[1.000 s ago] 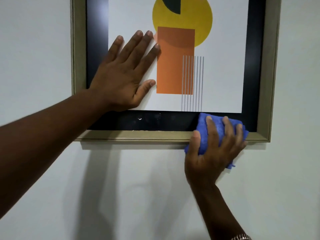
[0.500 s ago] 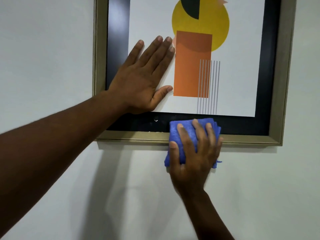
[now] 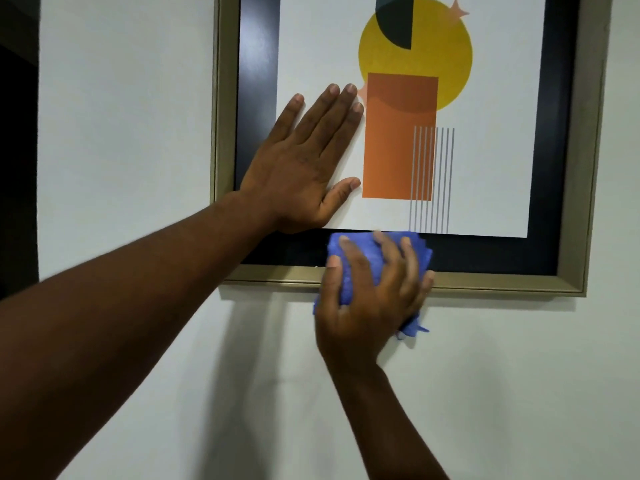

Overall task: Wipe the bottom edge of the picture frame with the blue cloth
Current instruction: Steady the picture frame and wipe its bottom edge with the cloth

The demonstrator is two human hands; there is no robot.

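Observation:
A picture frame (image 3: 502, 284) with a dull gold rim and a black inner border hangs on a white wall; its print shows a yellow circle and an orange rectangle. My left hand (image 3: 304, 164) lies flat and spread on the glass at the lower left of the print. My right hand (image 3: 370, 299) presses a bunched blue cloth (image 3: 363, 252) against the frame's bottom edge, left of its middle. The cloth covers the black border and the gold rim there and hangs a little below onto the wall.
White wall (image 3: 121, 133) surrounds the frame on the left, right and below. A dark opening (image 3: 17, 168) runs down the far left edge of the view. My left forearm crosses the lower left.
My right hand has slid the blue cloth leftward along the bottom edge, from near the right corner to left of the middle. My left hand has stayed flat on the glass.

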